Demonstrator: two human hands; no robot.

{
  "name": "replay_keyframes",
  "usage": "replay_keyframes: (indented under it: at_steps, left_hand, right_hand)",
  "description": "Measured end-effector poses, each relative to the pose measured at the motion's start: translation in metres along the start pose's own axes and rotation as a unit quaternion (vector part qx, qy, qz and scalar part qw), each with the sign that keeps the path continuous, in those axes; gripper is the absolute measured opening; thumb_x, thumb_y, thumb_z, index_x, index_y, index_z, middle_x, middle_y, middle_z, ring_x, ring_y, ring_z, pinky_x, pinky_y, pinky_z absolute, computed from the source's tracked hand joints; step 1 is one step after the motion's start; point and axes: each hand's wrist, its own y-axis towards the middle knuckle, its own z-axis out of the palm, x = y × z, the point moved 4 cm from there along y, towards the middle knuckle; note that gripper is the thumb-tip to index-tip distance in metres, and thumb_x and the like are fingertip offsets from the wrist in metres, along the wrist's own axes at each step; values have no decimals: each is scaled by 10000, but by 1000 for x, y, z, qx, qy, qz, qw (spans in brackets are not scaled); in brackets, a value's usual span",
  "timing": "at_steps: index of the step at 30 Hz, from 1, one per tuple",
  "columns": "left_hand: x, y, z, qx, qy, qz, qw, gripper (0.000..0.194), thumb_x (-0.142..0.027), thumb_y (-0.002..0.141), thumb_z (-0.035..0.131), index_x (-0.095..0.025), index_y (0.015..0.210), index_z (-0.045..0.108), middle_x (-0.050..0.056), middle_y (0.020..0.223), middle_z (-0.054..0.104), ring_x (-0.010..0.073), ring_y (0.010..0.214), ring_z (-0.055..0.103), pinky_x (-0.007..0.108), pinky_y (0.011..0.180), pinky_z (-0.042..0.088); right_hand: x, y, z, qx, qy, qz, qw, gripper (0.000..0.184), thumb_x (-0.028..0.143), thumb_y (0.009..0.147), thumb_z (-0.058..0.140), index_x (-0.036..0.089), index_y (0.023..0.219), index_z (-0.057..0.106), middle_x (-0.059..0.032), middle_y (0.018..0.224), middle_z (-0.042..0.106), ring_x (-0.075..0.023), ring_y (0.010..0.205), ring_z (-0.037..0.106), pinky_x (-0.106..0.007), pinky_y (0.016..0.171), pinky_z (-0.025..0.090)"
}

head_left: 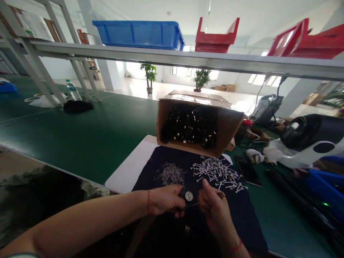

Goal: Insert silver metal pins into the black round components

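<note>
My left hand (172, 200) is closed on a small black part with a round silver disc (189, 196) on its face. Close to its right, my right hand (215, 204) has its fingers curled around a thin metal rod (194, 205), whose tip reaches the black part. The rod's kind is unclear, as the fingers cover most of it. Just beyond my left hand is a heap of fine wire-like metal pins (171, 174). Past my right hand lies a spread of silver headed pins (217, 172). Both piles rest on a dark cloth (150, 168).
A tipped cardboard box (228, 132) of black parts opens toward me behind the piles. To the right are a phone (248, 171), a fan (301, 132) and a blue bin (325, 190). A shelf (161, 55) with a blue tub (137, 34) crosses above the green table (118, 118).
</note>
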Motion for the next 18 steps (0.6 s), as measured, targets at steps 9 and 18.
replay_keyframes:
  at_steps: [9,18]
  left_hand:
    - [0,0,0,7,2,-6,1000,179,-180,504,596,-155,681,608,-26,540,577,94,486,508,219,470,371]
    - [9,15,-1,-14,57,-8,998,184,-141,507,540,-174,683,583,-46,500,548,106,473,506,215,456,386]
  right_hand:
    - [-3,4,-2,34,-17,11,999,757,680,724,782,219,472,236,88,442,206,-31,397,149,-205,371,80]
    - [-18,-2,-5,-14,-5,2,1000,771,733,666,787,217,468,248,96,444,184,-21,402,109,-214,380,60]
